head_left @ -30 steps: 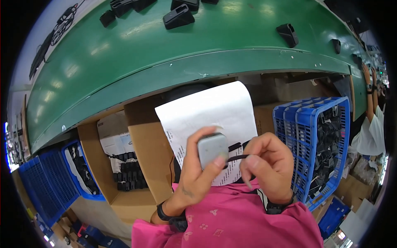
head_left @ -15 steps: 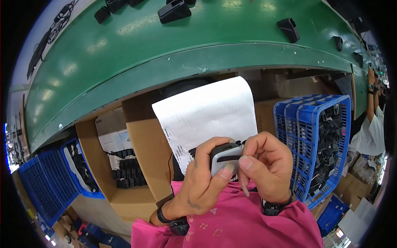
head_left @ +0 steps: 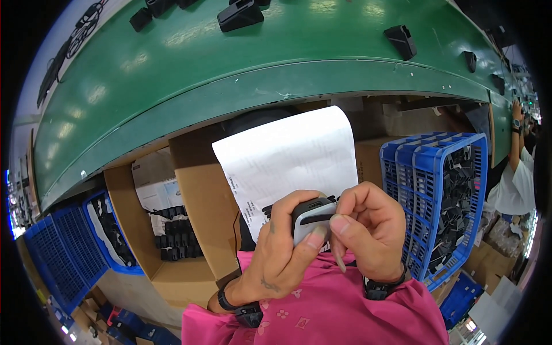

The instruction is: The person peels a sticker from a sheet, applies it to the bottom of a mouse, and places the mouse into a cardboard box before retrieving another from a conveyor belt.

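My left hand (head_left: pixel 275 256) grips a small rounded device (head_left: pixel 302 231) with a silver face, a black slot across it and a black edge. The thumb lies along the silver face while the fingers wrap behind. At the right end of this device my right hand (head_left: pixel 375 237) is closed in a pinch, thumb against index finger. Whatever may sit between those fingertips is hidden. Under the hands a white printed sheet (head_left: pixel 287 158) lies across a dark surface, and small black pieces (head_left: pixel 268 210) peek out at its lower edge, partly covered by my left hand.
A green bench (head_left: pixel 201 63) bears several black housings (head_left: pixel 240 16). To the left, a cardboard box (head_left: pixel 198 213) contains rows of black parts (head_left: pixel 179 237). A blue crate (head_left: pixel 411 198) with black pieces stands at right. Beyond it, another person's arm (head_left: pixel 516 129) reaches to the bench.
Both hands keep nearly the same place. The device has tilted very slightly in my left hand, and the right fingertips have shifted a little at its end.
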Available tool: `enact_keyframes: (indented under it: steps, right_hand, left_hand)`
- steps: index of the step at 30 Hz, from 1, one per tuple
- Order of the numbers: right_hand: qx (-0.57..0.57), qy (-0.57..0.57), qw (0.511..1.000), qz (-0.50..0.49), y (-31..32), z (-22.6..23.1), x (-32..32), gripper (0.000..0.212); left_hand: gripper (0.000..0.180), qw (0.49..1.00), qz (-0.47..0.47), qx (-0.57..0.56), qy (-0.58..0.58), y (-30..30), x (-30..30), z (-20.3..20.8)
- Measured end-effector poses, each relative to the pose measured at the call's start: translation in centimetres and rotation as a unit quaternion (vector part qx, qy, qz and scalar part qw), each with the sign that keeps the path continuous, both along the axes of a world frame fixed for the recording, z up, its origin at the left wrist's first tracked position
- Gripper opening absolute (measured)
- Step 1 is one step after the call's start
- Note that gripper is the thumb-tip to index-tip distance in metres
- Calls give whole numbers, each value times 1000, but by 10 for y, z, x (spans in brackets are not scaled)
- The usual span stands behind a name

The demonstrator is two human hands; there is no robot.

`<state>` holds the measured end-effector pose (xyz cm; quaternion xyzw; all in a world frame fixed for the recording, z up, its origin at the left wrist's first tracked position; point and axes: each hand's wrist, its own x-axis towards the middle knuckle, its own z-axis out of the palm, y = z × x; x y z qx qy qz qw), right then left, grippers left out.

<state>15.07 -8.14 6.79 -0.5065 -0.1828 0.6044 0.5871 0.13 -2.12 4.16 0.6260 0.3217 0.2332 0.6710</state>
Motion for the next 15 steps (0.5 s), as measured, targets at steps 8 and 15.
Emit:
enact_keyframes:
  steps: [8, 15]
  right_hand:
    - [-30, -6, 999, -33, 7, 2, -5, 11]
    - [-8, -11, 1000, -14, 3, -2, -6, 9]
  left_hand:
    - [42, 1000, 17, 2, 1, -1, 0, 0]
    - [41, 1000, 16, 3, 14, -1, 0, 3]
